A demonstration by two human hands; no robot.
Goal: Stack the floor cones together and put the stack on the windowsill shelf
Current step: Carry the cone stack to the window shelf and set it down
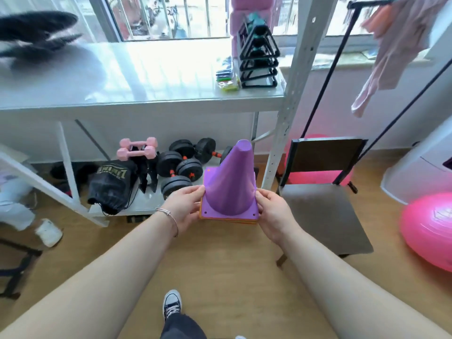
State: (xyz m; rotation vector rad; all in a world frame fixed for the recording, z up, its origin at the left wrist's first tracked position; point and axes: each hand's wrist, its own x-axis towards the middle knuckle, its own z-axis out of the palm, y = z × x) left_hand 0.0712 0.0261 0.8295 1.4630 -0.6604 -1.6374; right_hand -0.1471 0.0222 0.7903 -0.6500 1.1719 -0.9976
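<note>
A stack of floor cones [231,184] with a purple cone on top is held upright in mid-air at the centre. Orange and yellow base edges show beneath the purple base. My left hand [184,208] grips the stack's left base edge, a thin bracelet on its wrist. My right hand [273,214] grips the right base edge. The white windowsill shelf [146,77] stretches across the upper half, above and beyond the stack, lit brightly by the window.
A black triangular rack [258,59] and small packets [227,77] sit at the shelf's right end. Pink dumbbells [137,148], black dumbbells [182,162] and a black bag [112,184] lie below. A dark chair [322,192] and a pink ball [430,231] stand to the right. A metal post [288,113] rises beside the shelf.
</note>
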